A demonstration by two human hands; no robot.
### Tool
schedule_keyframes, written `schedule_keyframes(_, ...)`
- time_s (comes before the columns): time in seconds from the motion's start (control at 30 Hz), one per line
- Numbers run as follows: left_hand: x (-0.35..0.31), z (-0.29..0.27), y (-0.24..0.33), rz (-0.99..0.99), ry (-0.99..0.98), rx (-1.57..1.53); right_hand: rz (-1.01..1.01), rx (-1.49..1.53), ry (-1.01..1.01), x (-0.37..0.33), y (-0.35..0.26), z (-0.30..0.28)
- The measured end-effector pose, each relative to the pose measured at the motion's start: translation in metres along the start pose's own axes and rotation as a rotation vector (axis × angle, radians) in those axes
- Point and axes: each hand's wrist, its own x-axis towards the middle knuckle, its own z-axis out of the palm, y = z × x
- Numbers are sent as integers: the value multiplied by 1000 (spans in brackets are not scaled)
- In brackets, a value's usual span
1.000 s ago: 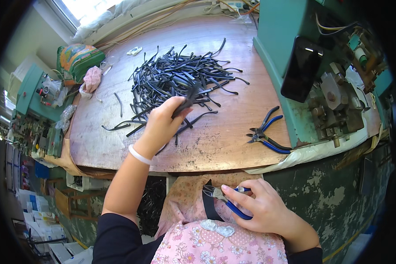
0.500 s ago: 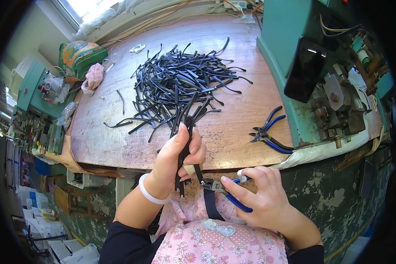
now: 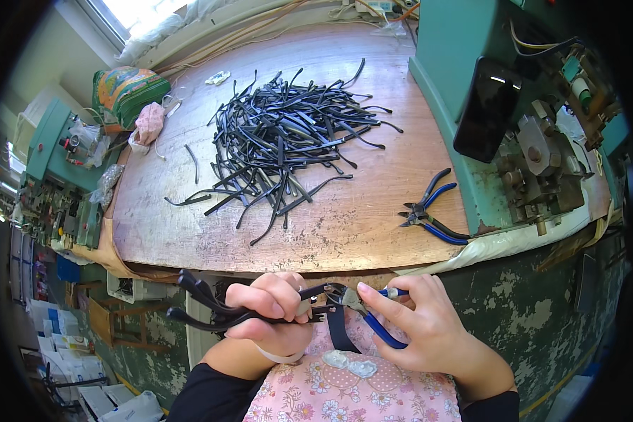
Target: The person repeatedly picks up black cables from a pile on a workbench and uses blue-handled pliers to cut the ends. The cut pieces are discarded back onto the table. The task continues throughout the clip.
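Observation:
Closed round a bundle of black eyeglass temple arms (image 3: pixel 214 309), my left hand (image 3: pixel 278 309) is in front of the table edge, above my lap. The curved tips point left and the hinge ends point right. My right hand (image 3: pixel 425 320) grips blue-handled cutting pliers (image 3: pixel 373 320), their jaws at the end of one temple arm; whether they bite on it I cannot tell. White wrapping covers a finger of the right hand. On the table beyond lies a large heap of similar black temple arms (image 3: pixel 288 133).
A second pair of blue-handled pliers (image 3: pixel 425 211) lies open at the table's right, beside a green machine (image 3: pixel 436 91) with a black phone (image 3: pixel 489 109) on it. Another green machine (image 3: pixel 53 151) stands left. A pink cloth (image 3: pixel 148 124) and a green patterned bag (image 3: pixel 130 91) lie far left.
My left hand has come down toward me off the table edge and turned, so the bundle lies sideways instead of upright. The right hand and its pliers have hardly moved.

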Motion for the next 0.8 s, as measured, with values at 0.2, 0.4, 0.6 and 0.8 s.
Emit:
schedule_keyframes(0.2,20,-8,15,-389,-58,-248,-13,-38,-41,-6,1,-1)
schedule_keyframes(0.4,53,-16,-11,-573,24,-104,-7,64,59,-11,5,9)
schedule_keyframes(0.6,101,-76,-68,-3,-907,1619,9,74,37,-12,4,6)
schedule_keyframes(0.8,109,-92,-96,237,-1064,1577,-4,78,29,-13,6,7)
